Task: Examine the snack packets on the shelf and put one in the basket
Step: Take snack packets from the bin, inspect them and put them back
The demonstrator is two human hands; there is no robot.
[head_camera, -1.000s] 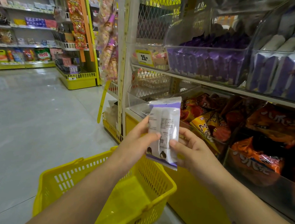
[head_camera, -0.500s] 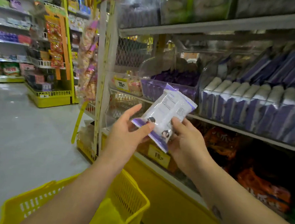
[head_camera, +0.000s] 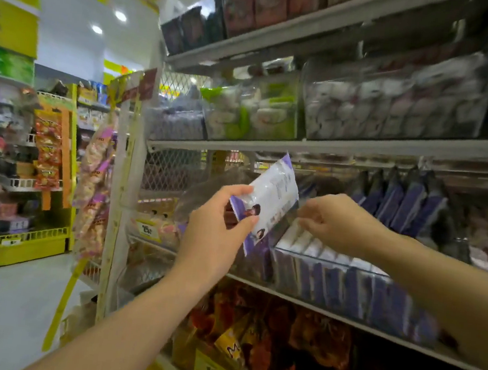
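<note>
Left hand (head_camera: 215, 226) pinches the packet (head_camera: 271, 199) by its lower corner; it slants up and right from those fingers, before the shelf (head_camera: 358, 147). Right hand (head_camera: 339, 222) fingers curl just beside its right edge, grip unclear

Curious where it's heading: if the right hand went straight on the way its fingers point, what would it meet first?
Probably the white-and-purple packet held by the left hand; the right hand's fingertips point at its edge.
</note>
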